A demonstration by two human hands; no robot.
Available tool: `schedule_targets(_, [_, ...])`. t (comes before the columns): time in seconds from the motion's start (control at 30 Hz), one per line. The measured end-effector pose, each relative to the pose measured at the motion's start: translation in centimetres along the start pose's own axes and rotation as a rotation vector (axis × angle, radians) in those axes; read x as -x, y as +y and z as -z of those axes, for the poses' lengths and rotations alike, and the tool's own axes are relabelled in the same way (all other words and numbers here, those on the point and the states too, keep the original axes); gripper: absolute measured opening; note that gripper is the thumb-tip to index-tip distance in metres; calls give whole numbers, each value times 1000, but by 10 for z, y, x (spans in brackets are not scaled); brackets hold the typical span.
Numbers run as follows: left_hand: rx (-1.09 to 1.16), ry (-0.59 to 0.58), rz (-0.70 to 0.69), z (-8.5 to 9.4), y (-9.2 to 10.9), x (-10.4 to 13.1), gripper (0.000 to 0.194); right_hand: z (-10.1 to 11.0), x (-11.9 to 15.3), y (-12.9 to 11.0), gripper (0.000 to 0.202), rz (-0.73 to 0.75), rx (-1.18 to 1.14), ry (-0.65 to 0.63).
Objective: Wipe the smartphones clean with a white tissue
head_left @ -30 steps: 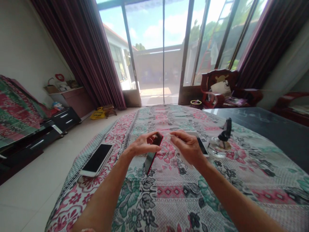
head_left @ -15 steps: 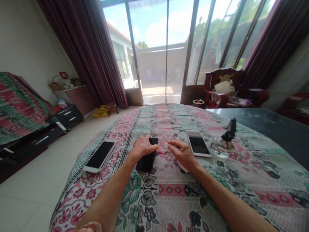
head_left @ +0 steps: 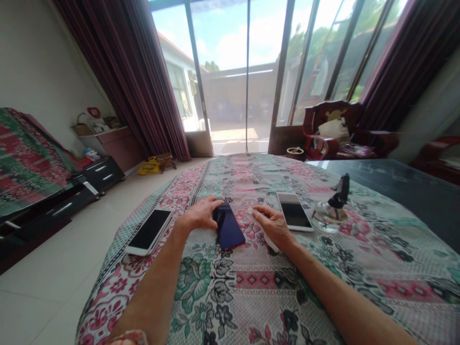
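Note:
A dark phone with a red edge lies screen up on the flowered cloth in front of me. My left hand rests beside it, fingertips touching its upper left corner. My right hand is on the cloth just right of the phone, fingers curled over a small white wipe that peeks out under the palm. A white phone lies face up to the right of that hand. Another white phone lies near the table's left edge.
A clear glass dish with a black object on it stands right of the white phone. Dark bare tabletop shows beyond the cloth at right. A red wooden chair stands by the glass doors; low cabinets line the left wall.
The dark phone was held up on edge between both hands a second ago; it now lies flat, turned slightly, with my left hand at its corner. My right hand lowered onto the cloth.

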State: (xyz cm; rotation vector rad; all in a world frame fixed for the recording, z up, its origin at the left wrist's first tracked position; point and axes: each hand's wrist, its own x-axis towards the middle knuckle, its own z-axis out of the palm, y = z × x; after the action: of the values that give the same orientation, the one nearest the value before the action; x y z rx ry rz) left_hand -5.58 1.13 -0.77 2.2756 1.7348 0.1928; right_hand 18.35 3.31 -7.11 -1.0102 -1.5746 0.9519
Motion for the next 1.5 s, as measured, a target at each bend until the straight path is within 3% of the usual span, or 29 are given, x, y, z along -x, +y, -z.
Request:
schedule_targets(0.07, [-79, -67, -94, -3, 6, 2, 84, -2, 0, -1, 27, 0, 26, -13])
schedule_targets(0.23, [-243, -161, -106, -12, 26, 1, 86, -4, 0, 1, 25, 32, 58, -11])
schedule_targets(0.37, [-230, -210, -113, -12, 27, 2, 85, -3, 0, 5, 24, 48, 71, -13])
schedule_targets(0.57, [-255, -244, -132, -20, 29, 6, 93, -2, 0, -3, 25, 24, 52, -4])
schedule_targets(0.67, [-275, -200, -156, -23, 32, 7, 95, -2, -1, -4, 25, 25, 52, -8])
schedule_targets(0.8, [-257, -163, -197, -19, 37, 9, 79, -2, -1, 0, 26, 11, 48, -2])
schedule_targets(0.9, [-277, -147, -142, -16, 41, 12, 58, -1, -1, 4, 28, -19, 31, 14])
schedule_targets(0.97, [-283, -105, -121, -16, 44, 13, 55, -1, -2, 6, 29, -24, 24, 20])
schedule_targets(1.1, [-143, -50, -233, -24, 48, 8, 68, -3, -4, 7, 29, 4, 22, 36])
schedule_targets(1.27, [41, -30, -359, -30, 45, -3, 65, -3, -10, 7, 30, -3, 5, 64])
schedule_targets(1.5, [397, 80, -299, -3, 18, -1, 67, 0, -14, 5, 34, -63, -151, 106])
